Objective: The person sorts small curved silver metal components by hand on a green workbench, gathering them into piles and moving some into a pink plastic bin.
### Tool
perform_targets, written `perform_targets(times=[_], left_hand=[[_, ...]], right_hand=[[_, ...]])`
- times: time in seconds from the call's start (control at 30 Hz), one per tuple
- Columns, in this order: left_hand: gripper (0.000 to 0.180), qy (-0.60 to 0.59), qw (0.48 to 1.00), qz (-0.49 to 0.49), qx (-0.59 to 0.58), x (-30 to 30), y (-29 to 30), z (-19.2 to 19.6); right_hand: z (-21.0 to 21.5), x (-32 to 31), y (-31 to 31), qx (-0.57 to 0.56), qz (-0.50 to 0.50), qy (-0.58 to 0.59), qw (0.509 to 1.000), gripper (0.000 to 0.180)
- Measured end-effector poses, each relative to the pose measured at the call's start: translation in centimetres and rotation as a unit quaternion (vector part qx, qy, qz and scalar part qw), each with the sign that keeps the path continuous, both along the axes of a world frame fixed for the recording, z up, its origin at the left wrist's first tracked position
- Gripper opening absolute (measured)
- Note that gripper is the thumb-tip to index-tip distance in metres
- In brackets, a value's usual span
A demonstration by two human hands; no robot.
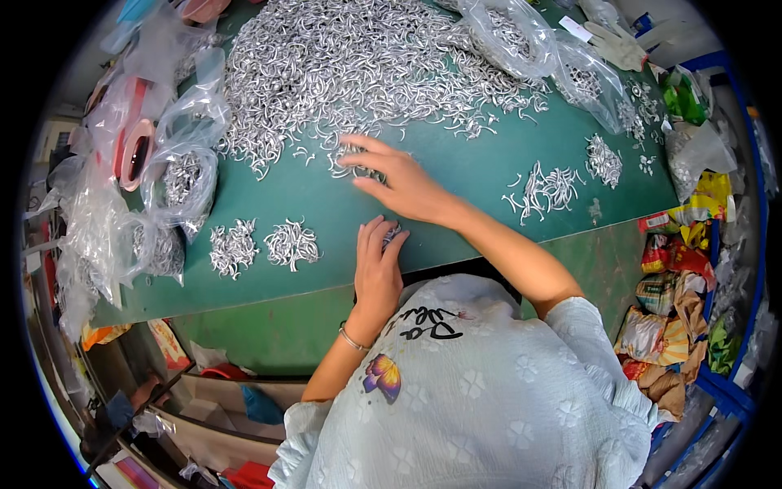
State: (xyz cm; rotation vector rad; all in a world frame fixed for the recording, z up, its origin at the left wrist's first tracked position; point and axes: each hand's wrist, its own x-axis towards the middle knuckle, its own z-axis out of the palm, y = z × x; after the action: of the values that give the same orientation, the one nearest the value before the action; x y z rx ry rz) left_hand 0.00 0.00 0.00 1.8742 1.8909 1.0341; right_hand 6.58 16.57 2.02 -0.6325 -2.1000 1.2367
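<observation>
A large heap of small curved silver metal pieces (342, 65) covers the far part of a green table (464, 175). At the heap's near edge my right hand (403, 183) reaches leftward, fingers spread, with a few loose pieces under and between the fingertips. Closer to the table's front edge, my left hand (378, 265) is curled, palm down, around a small cluster of silver pieces (391, 235), partly seen between thumb and forefinger. Left of that hand lie two small piles, one nearer (292, 244) and one farther out (234, 248).
To the right sit a loose pile (547, 191) and a tighter one (604, 160). Clear plastic bags of silver pieces (183, 179) crowd the left edge, and more bags (586, 81) lie at the far right. A white glove (617, 45) rests there. Colourful packages (656, 326) fill a blue rack.
</observation>
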Motion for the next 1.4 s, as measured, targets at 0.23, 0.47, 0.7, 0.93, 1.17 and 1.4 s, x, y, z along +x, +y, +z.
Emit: perform_targets(times=[0.23,0.47,0.7,0.93,1.17,1.4], left_hand=[[0.043,-0.023,1.0,-0.016,-0.003,1.0,1.1,0.6],[0.043,-0.017,1.0,-0.017,-0.014,1.1,0.7,0.4],[0.041,-0.014,1.0,-0.02,-0.008,1.1,0.8,0.6],[0.042,-0.018,1.0,-0.014,-0.011,1.1,0.7,0.4],[0.04,-0.022,1.0,-0.01,0.007,1.3,0.8,0.4],[0.043,0.005,1.0,-0.013,-0.005,1.5,0.8,0.2]], right_hand=[[-0.1,12.0,5.0,0.28,-0.325,-0.285,0.857,0.018],[0.7,12.9,2.8,0.128,-0.176,-0.287,0.933,0.028],[1.5,9.7,-1.4,0.108,-0.061,-0.234,0.964,0.033],[-2.0,5.7,3.9,0.223,-0.135,-0.191,0.946,0.022],[-0.8,5.7,5.3,0.253,-0.264,-0.33,0.87,0.055],[-1.7,1.3,-0.7,0.075,-0.199,-0.24,0.947,0.077]])
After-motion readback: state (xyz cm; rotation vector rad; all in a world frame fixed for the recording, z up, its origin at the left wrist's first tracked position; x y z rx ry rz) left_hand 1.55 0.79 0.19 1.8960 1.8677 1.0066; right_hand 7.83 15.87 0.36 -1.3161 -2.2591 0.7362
